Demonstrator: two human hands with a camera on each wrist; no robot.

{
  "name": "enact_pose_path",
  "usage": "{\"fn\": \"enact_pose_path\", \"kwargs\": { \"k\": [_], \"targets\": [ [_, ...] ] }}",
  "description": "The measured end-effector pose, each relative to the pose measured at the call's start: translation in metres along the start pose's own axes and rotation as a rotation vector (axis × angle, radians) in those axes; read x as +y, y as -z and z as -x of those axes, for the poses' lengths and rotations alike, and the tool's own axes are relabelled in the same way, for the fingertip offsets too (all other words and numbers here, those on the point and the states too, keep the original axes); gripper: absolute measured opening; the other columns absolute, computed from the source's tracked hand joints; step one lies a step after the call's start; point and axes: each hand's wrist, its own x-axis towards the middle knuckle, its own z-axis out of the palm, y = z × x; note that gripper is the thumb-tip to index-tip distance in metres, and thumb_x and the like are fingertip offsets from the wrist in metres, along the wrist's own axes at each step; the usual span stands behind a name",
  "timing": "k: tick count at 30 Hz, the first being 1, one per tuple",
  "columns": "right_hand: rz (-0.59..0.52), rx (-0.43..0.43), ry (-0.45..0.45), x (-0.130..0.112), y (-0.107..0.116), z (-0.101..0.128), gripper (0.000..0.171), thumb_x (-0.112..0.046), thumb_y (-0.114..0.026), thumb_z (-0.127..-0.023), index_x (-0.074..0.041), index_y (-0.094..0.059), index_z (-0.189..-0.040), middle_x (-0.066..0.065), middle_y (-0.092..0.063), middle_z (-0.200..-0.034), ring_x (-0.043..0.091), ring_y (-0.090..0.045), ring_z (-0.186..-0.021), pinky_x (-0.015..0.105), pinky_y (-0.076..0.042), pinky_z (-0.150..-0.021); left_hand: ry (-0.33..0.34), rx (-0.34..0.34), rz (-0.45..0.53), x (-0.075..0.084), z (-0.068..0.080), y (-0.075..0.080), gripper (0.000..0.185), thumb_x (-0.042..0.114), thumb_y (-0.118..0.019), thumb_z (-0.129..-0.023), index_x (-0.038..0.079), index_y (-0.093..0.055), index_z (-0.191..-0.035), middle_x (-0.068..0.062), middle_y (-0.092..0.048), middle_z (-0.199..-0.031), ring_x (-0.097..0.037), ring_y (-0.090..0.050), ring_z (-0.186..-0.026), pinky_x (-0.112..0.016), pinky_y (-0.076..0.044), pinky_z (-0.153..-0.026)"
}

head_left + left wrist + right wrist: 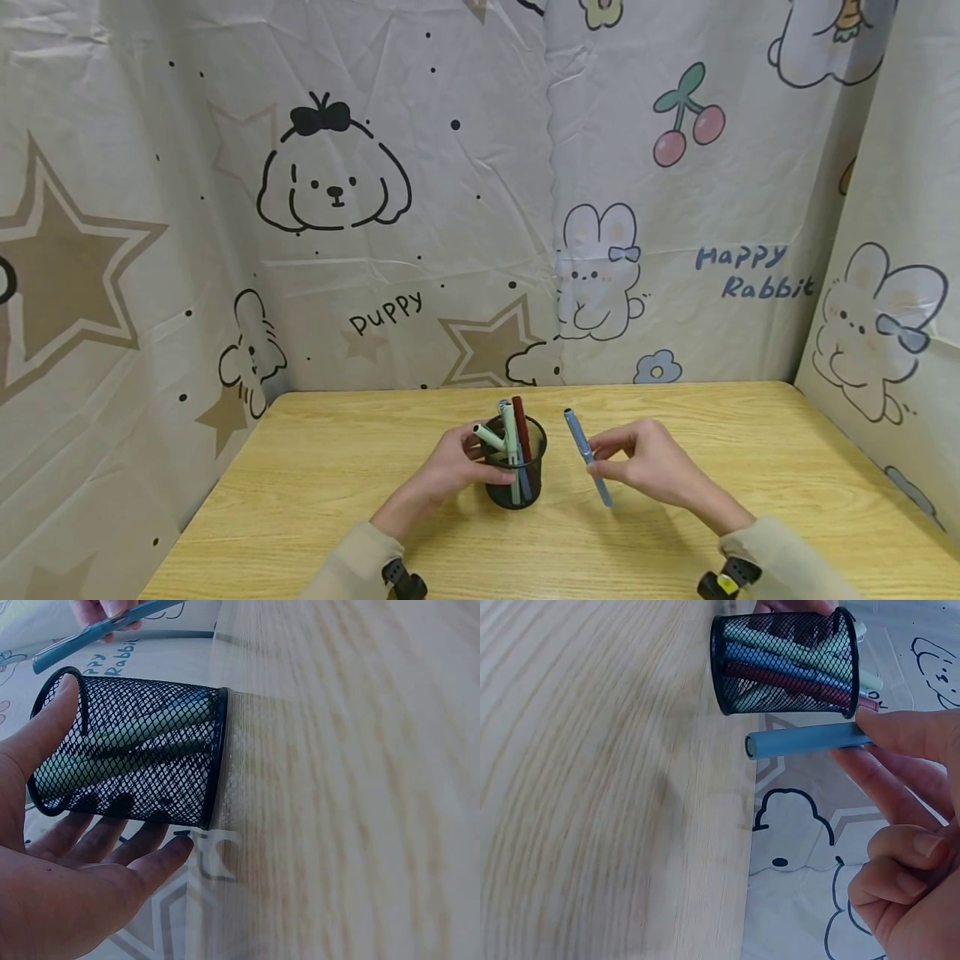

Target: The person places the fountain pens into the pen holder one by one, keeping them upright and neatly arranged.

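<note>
A black mesh pen holder (529,487) stands upright on the table, with several pens in it, among them a dark red pen (521,427) and pale green ones (511,429). My left hand (457,467) holds the holder from its left side, the thumb over the near rim and the fingers behind the mesh (142,742). To the right of the holder, my right hand (645,462) pinches a blue pen (581,437) between thumb and fingers. That pen is tilted, cap end up, and its lower end (780,742) is above the tabletop.
The light wood table (337,442) reaches back to a patterned cloth (480,208) hanging behind it and along both sides. Dark wrist devices (405,579) sit over the beige sleeves (352,562).
</note>
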Motion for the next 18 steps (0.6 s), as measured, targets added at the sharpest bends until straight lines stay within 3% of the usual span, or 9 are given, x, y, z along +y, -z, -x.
{"fn": "enact_pose_path", "kwargs": {
  "k": [4,11,18],
  "targets": [
    [-0.008,0.029,-0.001,-0.004,-0.001,-0.002,0.031,-0.023,-0.087,-0.088,-0.006,-0.082,-0.113,-0.008,-0.078,-0.091,0.018,-0.07,-0.094,0.029,-0.05,-0.075,0.004,-0.002,-0.003,0.0,0.0,0.0,0.075,0.003,-0.092,-0.08,0.007,-0.06,-0.147,-0.011,-0.067,-0.132,-0.034,-0.059,-0.131,-0.046,-0.051,-0.107],
    [-0.053,0.072,-0.009,-0.009,-0.005,-0.006,0.032,-0.023,-0.088,-0.087,-0.005,-0.082,-0.113,-0.007,-0.078,-0.093,0.019,-0.071,-0.099,0.047,-0.055,-0.092,-0.001,0.0,0.004,0.0,0.0,0.0,0.076,0.001,-0.092,-0.079,0.005,-0.059,-0.148,-0.011,-0.068,-0.129,-0.032,-0.063,-0.127,-0.043,-0.053,-0.104],
    [-0.105,0.099,0.02,-0.016,-0.006,-0.01,0.033,-0.023,-0.089,-0.087,-0.004,-0.082,-0.113,-0.001,-0.079,-0.098,0.019,-0.071,-0.099,0.038,-0.055,-0.089,0.006,0.001,0.003,0.0,0.0,0.0,0.076,0.002,-0.092,-0.08,0.006,-0.059,-0.148,-0.011,-0.067,-0.131,-0.033,-0.06,-0.13,-0.046,-0.052,-0.106]
  ]
}}
